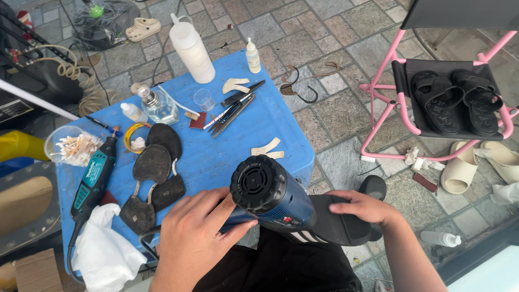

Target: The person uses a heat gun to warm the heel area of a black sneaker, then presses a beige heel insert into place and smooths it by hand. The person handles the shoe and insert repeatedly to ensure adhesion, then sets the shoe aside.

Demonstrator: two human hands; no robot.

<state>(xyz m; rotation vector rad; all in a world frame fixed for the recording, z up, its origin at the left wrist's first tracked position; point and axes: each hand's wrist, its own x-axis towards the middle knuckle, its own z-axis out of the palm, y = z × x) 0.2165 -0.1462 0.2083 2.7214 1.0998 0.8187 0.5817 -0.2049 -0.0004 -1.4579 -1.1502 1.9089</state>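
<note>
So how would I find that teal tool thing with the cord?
Start at the blue table and go to its left edge, beside the clear cup of cotton swabs. The rotary tool lies there, above a white cloth. It is the only long teal-and-black thing, thicker than the thin tools further right.

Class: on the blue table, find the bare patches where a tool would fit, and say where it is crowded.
Free: the blue table between the black sole pieces and beige cut-outs; also the far right corner beside the small glue bottle. Crowded: the left side, around the rotary tool, cotton swab cup and white cloth.
</note>
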